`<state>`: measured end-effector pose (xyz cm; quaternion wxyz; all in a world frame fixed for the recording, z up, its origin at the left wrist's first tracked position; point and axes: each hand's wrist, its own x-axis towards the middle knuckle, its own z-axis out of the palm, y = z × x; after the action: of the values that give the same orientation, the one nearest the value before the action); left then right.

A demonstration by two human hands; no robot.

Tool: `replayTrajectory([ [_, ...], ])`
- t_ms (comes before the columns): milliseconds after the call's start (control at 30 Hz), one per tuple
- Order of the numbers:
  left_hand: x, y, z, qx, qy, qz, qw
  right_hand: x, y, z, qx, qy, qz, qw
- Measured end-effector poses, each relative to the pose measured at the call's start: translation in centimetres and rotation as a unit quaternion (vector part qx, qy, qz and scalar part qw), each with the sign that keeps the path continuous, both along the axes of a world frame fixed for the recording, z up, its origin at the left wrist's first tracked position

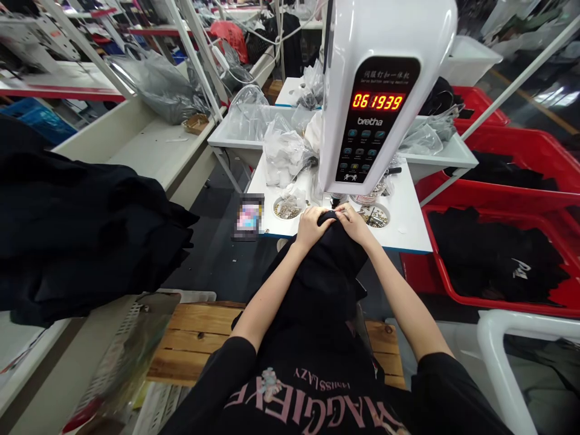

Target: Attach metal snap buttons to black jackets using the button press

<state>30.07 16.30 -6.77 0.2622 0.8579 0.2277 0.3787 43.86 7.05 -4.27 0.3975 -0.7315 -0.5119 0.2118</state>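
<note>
Both hands are at the front of a white button sewing machine (389, 36) with a lit red number display. My left hand (313, 225) is closed on the edge of a black garment (328, 254), thumb on top of the cloth. From the other side my right hand (351, 221) pinches the same edge, close under the machine's head. The garment hangs from the table edge down over my lap. Small metal fasteners lie in a round recess (288, 208) left of my hands, and more lie in a second recess (377, 215) to the right.
A heap of dark cloth (81, 223) lies on the left. Red bins (453, 290) with black garments stand at the right. Plastic bags (283, 151) sit behind the work table (410, 232). I sit over a wooden bench (190, 344); a white tubular frame (493, 350) is at lower right.
</note>
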Motion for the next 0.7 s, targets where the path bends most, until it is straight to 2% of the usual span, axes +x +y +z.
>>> replayTrajectory([
  [433,-0.09,-0.04,0.25,-0.012,0.001,0.002,1.000,0.20,0.06,-0.13,0.010,0.008,0.007,1.000],
  [567,-0.05,-0.23,0.33,-0.001,0.009,0.001,1.000,0.17,-0.09,-0.04,-0.008,-0.021,-0.018,1.000],
  [700,-0.50,0.16,0.69,0.016,0.061,0.022,0.998,-0.33,-0.26,0.53,-0.005,-0.062,-0.052,0.997],
])
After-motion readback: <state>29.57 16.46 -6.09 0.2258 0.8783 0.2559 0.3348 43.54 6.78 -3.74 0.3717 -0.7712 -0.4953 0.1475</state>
